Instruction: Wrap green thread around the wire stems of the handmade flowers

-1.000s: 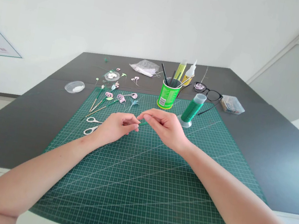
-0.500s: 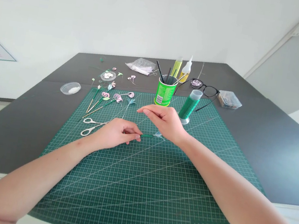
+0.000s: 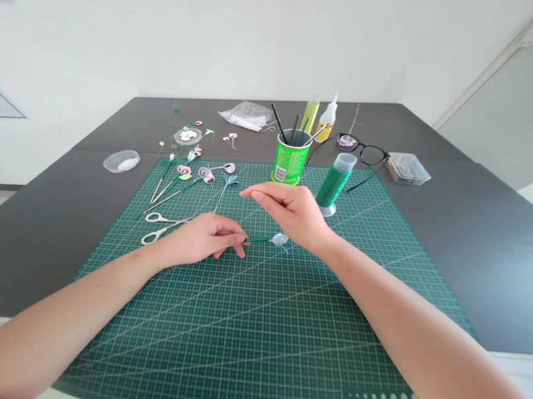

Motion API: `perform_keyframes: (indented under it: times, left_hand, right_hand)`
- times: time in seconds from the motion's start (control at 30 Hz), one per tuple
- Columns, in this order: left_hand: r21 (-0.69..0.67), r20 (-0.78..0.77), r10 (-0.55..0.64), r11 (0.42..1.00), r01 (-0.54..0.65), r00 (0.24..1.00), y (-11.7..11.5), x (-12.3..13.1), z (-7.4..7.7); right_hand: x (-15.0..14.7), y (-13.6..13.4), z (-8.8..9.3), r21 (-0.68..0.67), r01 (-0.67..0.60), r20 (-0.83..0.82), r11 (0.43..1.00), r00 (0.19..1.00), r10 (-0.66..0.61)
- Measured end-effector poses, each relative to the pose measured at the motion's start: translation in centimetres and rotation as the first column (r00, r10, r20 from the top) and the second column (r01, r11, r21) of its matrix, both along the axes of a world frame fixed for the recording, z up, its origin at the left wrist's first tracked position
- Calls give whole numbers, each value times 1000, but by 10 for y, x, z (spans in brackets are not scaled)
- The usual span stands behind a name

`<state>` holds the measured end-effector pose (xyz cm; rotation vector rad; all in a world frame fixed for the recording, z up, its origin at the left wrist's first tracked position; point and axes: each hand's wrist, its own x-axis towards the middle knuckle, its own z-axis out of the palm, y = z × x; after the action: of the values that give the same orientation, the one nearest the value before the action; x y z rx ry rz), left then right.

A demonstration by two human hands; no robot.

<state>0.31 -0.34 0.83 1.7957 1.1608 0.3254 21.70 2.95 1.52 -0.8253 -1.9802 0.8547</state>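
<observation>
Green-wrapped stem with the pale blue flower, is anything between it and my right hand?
Nothing visible: your left hand pinches the green-wrapped stem, and its pale blue flower shows just below your right hand in the picture. The green thread spool stands beyond the right hand, not between.

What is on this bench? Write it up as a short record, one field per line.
left hand: pinching a green stem with a pale blue tip
right hand: over the cutting mat; whether it grips anything is unclear
white-handled scissors: beside the left hand, which partly hides them
spool of green thread: standing on the mat, beyond the right hand
green can: near the mat's far edge, holding sticks
black glasses: beyond the spool, to its right
</observation>
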Motion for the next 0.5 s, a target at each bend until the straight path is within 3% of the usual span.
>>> perform_keyframes:
  times: [0.5]
  left_hand:
    - [-64, 67, -17, 998, 22, 998, 1, 0, -1]
  right_hand:
    - [-1, 1, -3, -16, 41, 20, 999, 999, -41]
